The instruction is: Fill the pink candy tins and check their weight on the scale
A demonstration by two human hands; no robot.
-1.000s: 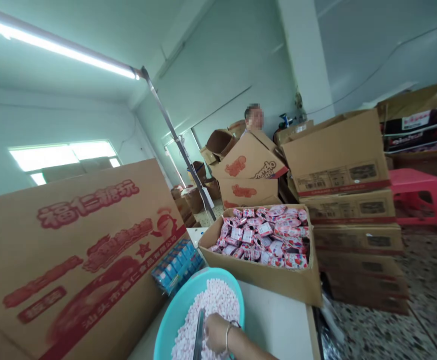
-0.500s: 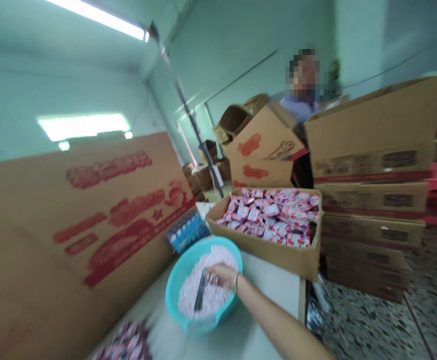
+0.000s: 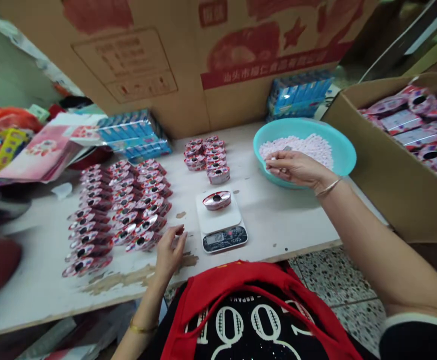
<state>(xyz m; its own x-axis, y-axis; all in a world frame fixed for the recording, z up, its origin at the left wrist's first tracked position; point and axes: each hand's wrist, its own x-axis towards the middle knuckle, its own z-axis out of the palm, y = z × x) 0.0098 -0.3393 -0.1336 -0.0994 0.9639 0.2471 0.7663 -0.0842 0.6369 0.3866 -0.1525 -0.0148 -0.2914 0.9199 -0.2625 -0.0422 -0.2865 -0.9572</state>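
Observation:
My right hand (image 3: 292,166) is over the near left rim of a turquoise bowl (image 3: 344,172). Its fingers pinch a small white candy (image 3: 273,159). Pale pink candies (image 3: 310,147) fill the bowl, and a bit of something grey shows behind my fingers. My left hand (image 3: 171,248) rests by the table's near edge with thumb and fingers apart, holding nothing. Between the hands is a white kitchen scale (image 3: 222,220) with a lit display. One pink foil packet (image 3: 217,200) with a dark round hole stands on its plate.
Rows of similar packets (image 3: 120,205) stand on the left, with a smaller group (image 3: 206,155) behind the scale. Blue wrapped packs (image 3: 133,132) lean on a tall carton (image 3: 188,75). An open box of packets (image 3: 391,190) stands right, beyond the bowl.
My view has swung left and down onto the table, bringing my left hand and the scale into sight. My right hand was inside the bowl with a dark scoop; now it pinches a candy at the rim.

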